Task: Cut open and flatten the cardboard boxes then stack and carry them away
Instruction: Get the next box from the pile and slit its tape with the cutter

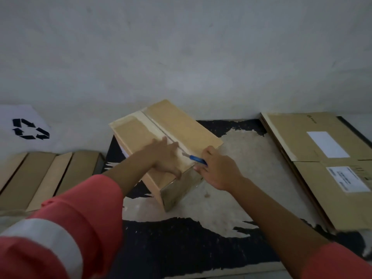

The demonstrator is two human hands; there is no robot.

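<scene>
Your left hand (167, 156) lies flat, fingers straight, on the taped box (167, 137) at centre; your right hand (217, 170) grips the blue cutter (196, 158), blade at the tape seam; flattened cartons (322, 158) lie right.

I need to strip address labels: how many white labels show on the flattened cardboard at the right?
2: a blank label farther back, a printed label nearer the person. Lower layers may hide more.

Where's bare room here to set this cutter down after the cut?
Free: the worn pale patch between the taped box and the stack of flattened boxes on the right, beside your right hand gripping the blue cutter; also the black strip nearest you. Crowded: the left, covered by flattened cardboard.
</scene>
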